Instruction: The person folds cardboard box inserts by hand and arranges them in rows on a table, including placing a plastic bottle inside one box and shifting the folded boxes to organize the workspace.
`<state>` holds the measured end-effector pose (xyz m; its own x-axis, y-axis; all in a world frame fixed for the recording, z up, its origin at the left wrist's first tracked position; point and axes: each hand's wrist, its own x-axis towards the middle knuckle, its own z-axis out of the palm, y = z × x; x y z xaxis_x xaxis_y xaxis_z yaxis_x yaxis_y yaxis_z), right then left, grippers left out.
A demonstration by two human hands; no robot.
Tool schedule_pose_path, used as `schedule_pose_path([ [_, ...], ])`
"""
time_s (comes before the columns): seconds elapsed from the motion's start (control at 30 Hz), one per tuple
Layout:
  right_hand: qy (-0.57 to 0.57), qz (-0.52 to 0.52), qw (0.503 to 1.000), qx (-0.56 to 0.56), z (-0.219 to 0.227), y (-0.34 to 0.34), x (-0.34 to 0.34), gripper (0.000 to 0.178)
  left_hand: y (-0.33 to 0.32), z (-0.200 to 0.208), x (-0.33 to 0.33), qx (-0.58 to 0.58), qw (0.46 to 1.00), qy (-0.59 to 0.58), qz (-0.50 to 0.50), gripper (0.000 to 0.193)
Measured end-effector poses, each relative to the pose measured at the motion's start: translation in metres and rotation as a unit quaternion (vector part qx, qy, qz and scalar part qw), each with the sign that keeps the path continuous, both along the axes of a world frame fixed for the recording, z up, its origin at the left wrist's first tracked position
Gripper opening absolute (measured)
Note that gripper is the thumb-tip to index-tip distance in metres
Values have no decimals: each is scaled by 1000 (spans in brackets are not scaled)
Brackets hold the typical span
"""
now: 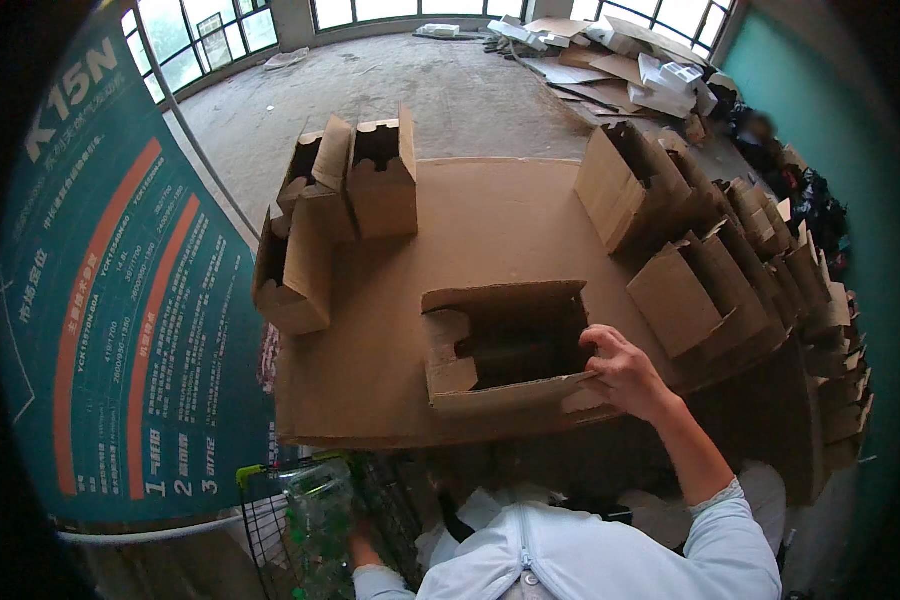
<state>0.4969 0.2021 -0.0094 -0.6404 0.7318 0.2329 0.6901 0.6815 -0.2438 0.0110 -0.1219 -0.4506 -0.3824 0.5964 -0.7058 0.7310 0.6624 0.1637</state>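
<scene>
An open-topped cardboard box [510,398] stands on the cardboard-covered table at its near edge, with a dark interior. My right hand [625,372] is closed on the box's near right corner, fingers bent over the rim and thumb side against the near wall. Low on the left, my left hand [358,525] reaches down beside clear plastic bottles [315,490] with green parts. These are at a black wire basket [260,530] with a bright green rim. The bottles and basket hide the left fingers, so their grip cannot be made out.
Several open cardboard boxes [385,205] stand at the table's left. More boxes [675,295] crowd its right side. A green printed banner [120,300] rises at the left. Flattened cardboard and white foam [620,70] lie heaped on the far floor.
</scene>
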Motion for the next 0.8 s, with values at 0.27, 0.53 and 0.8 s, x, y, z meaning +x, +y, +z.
schedule_pose_path([
  [0.27,44,60,997,1,-6,5,8,14,-66,197,19,28,932,-237,272,69],
  [0.53,101,73,992,-17,-5,6,14,13,2,416,70,465,826,-116,297,76],
  [0.8,141,36,989,-12,-12,3,22,13,280,542,165,450,827,-211,-263,80],
])
